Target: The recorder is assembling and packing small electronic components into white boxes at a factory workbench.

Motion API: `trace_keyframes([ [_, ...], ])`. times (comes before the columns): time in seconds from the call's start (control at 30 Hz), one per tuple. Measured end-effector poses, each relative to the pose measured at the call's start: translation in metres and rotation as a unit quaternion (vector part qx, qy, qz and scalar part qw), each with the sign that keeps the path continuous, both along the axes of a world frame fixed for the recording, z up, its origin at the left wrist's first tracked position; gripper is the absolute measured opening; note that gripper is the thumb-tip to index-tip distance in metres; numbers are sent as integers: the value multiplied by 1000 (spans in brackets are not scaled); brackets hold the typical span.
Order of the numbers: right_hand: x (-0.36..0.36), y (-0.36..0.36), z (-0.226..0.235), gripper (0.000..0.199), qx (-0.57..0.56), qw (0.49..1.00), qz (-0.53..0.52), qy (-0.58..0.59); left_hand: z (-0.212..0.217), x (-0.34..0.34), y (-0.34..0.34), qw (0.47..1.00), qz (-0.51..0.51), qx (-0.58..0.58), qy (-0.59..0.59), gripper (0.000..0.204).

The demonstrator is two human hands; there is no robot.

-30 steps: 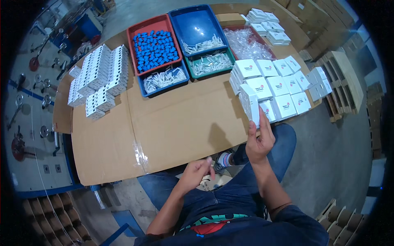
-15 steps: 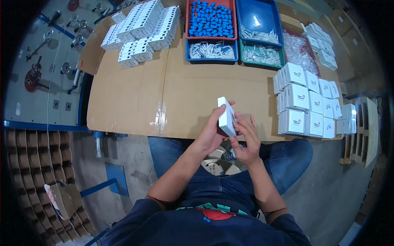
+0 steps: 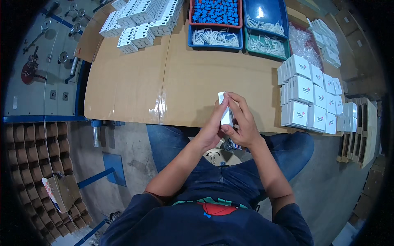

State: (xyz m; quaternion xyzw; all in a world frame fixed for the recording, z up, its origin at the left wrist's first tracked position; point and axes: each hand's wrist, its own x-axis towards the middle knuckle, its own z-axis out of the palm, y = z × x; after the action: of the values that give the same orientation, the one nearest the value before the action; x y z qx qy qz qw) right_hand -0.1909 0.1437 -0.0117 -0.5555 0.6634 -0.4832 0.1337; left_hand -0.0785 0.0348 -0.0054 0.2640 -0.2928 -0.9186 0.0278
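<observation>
The left hand [image 3: 210, 132], at nine o'clock, and right hand [image 3: 243, 128], at three, both gripped with their fingers a slim white rectangular box [image 3: 226, 118], lengthwise roughly twelve-to-six.

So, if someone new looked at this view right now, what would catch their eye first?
Probably the bright blue pieces heaped in the red tray at the top centre. Next, the rows of square white boxes standing at the table's right side. Then, at the near edge in the middle, the slim white piece held between the left hand and right hand.
</observation>
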Motion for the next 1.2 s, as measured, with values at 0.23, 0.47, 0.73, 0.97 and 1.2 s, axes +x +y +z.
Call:
trace_keyframes([
  [0.23, 3, -10, -12, 92, -74, 997, -11, 11, -7, 2, 17, 999, 49, 0, -22, 64],
  [0.47, 4, -3, -21, 93, -72, 997, -22, 2, -23, 1, 28, 997, 73, -14, 30, 58],
  [0.73, 2, -2, -34, 94, -130, 991, -14, 24, -1, -4, 43, 988, 122, -79, 46, 63],
  [0.97, 2, -1, -33, 95, -140, 990, 1, -30, -2, -3, 40, 988, 111, -79, 78, 54],
  [1.2, 7, 1, -36, 92, -123, 992, -7, 7, -7, -3, 40, 986, 108, -103, 79, 53],
])
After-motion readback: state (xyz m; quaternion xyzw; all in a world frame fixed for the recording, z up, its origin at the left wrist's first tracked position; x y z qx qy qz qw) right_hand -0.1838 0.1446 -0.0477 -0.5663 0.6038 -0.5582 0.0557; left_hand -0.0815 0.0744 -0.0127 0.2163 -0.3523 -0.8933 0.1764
